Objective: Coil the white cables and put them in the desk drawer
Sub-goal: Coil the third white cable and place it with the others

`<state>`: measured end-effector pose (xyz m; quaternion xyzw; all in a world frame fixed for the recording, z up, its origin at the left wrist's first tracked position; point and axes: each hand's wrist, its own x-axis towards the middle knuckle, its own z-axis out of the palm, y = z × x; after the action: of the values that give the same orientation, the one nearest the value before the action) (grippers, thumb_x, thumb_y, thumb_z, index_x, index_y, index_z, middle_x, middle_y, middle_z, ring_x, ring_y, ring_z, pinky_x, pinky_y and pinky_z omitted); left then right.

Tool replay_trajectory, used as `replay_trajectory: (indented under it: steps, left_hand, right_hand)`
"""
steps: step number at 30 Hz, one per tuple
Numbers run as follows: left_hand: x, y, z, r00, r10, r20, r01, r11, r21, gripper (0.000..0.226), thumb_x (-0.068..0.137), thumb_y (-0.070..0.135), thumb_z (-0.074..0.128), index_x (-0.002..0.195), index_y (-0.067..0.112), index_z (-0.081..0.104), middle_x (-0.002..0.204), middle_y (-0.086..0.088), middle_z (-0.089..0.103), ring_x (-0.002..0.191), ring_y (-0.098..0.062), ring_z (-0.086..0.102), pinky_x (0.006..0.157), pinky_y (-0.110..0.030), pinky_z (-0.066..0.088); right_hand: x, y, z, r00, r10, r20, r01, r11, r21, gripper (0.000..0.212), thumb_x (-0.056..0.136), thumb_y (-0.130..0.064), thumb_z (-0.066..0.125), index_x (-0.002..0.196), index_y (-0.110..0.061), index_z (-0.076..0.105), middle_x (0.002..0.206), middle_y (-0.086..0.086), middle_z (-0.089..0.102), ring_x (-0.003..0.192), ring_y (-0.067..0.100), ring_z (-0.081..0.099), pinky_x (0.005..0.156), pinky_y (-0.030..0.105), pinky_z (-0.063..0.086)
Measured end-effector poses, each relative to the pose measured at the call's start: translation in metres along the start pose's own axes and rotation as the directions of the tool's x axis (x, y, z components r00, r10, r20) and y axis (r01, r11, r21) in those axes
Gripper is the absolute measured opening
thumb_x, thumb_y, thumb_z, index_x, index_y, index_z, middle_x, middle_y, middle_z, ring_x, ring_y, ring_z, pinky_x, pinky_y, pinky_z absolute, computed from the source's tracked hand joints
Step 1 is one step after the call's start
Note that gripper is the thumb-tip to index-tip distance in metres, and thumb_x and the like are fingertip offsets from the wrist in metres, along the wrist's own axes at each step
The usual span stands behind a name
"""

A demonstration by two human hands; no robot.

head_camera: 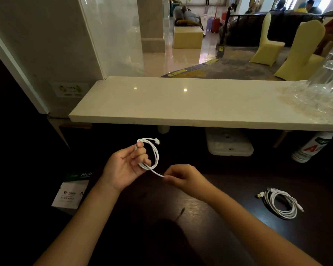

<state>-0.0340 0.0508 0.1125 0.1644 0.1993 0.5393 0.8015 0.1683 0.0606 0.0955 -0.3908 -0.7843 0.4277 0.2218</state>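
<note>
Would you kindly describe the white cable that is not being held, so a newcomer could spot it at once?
Start at the dark wooden desk below the pale stone counter. Toward its right side lies the coiled white cable, flat on the wood, apart from both hands. Unlike the other cable, nobody touches it.

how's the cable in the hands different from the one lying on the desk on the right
The held cable is up in the air, looped in the left hand, while the right hand pinches its free end; the coiled cable lies untouched on the dark desk. The held cable is unfinished, with a straight tail running out; the coiled cable is fully wound. The held cable's loop looks smaller and has fewer turns. Both are white.
</note>
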Motion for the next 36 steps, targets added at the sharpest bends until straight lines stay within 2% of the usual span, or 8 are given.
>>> replay_trajectory:
  steps: [4,6,9,12,20,25,29,36]
  left_hand:
    - [-0.005,-0.009,-0.002,0.996,-0.089,0.024,0.089,0.996,0.010,0.033,0.094,0.013,0.026,0.091,0.003,0.058,0.066,0.000,0.034,0.059,-0.013,0.030,0.077,-0.029,0.043]
    - [-0.006,-0.013,-0.003,0.993,-0.113,0.035,0.113,0.993,0.025,0.033,0.094,0.013,0.026,0.090,0.003,0.057,0.067,0.000,0.033,0.059,-0.013,0.030,0.075,-0.029,0.043]
    - [-0.003,-0.014,-0.007,0.990,-0.124,0.066,0.123,0.992,0.018,0.033,0.093,0.013,0.027,0.086,0.003,0.057,0.065,0.000,0.033,0.058,-0.014,0.031,0.072,-0.029,0.043]
    - [0.000,-0.019,-0.004,0.986,-0.133,0.097,0.133,0.991,0.007,0.015,0.084,0.010,0.046,0.074,0.008,0.057,0.059,0.003,0.028,0.051,-0.011,0.026,0.060,-0.026,0.046]
    - [0.000,-0.034,0.011,0.999,-0.054,-0.008,0.054,0.996,0.064,0.020,0.063,0.014,0.069,0.059,0.014,0.049,0.052,0.005,0.020,0.046,-0.010,0.016,0.046,-0.022,0.041]
    - [-0.005,-0.037,0.016,0.988,0.028,-0.151,0.001,0.981,0.191,0.026,0.079,0.029,0.042,0.056,0.016,0.046,0.048,0.005,0.028,0.041,-0.008,0.025,0.047,-0.022,0.039]
    - [-0.005,-0.037,0.015,0.986,0.012,-0.168,0.047,0.938,0.343,0.022,0.085,0.022,0.041,0.064,0.017,0.045,0.049,0.006,0.032,0.042,-0.007,0.033,0.061,-0.026,0.048]
    - [-0.001,-0.042,0.023,0.964,0.136,-0.227,0.012,0.833,0.553,0.026,0.097,0.010,0.032,0.090,0.004,0.056,0.052,0.005,0.039,0.045,-0.006,0.040,0.064,-0.026,0.054]
  right_hand:
    - [0.001,0.023,-0.018,0.987,-0.147,-0.058,0.108,0.895,-0.432,0.010,0.080,-0.026,0.064,0.083,-0.018,0.070,0.074,-0.008,0.053,0.075,0.008,0.049,0.072,0.028,0.043]
    - [0.002,0.026,-0.030,0.995,-0.050,-0.087,0.000,0.867,-0.499,0.012,0.084,-0.025,0.060,0.087,-0.019,0.069,0.078,0.001,0.064,0.075,0.017,0.059,0.070,0.032,0.047]
    - [0.006,0.025,-0.040,0.951,0.226,-0.213,-0.244,0.968,-0.061,0.019,0.087,-0.011,0.054,0.097,-0.011,0.069,0.090,0.005,0.072,0.077,0.014,0.066,0.077,0.028,0.053]
    - [0.009,0.013,-0.039,0.854,0.452,-0.257,-0.208,0.751,0.627,0.021,0.091,-0.012,0.050,0.102,-0.005,0.067,0.096,0.011,0.071,0.081,0.014,0.068,0.076,0.024,0.054]
    - [0.013,-0.028,-0.006,0.882,0.467,-0.064,-0.189,0.474,0.860,0.022,0.082,-0.009,0.065,0.102,-0.002,0.062,0.087,0.010,0.067,0.071,0.013,0.067,0.066,0.023,0.056]
    - [0.005,-0.035,-0.009,0.903,0.410,-0.129,-0.143,0.570,0.809,0.026,0.080,-0.005,0.067,0.105,-0.005,0.063,0.091,0.013,0.071,0.075,0.017,0.069,0.075,0.027,0.057]
    - [0.003,-0.035,-0.008,0.902,0.358,-0.242,-0.183,0.824,0.536,0.031,0.075,0.001,0.069,0.104,-0.012,0.067,0.095,0.011,0.072,0.087,0.018,0.069,0.083,0.029,0.055]
    - [0.004,-0.023,-0.005,0.821,0.398,-0.409,-0.155,0.845,0.511,0.027,0.078,0.004,0.061,0.094,-0.015,0.072,0.081,0.008,0.073,0.069,0.014,0.068,0.076,0.030,0.058]
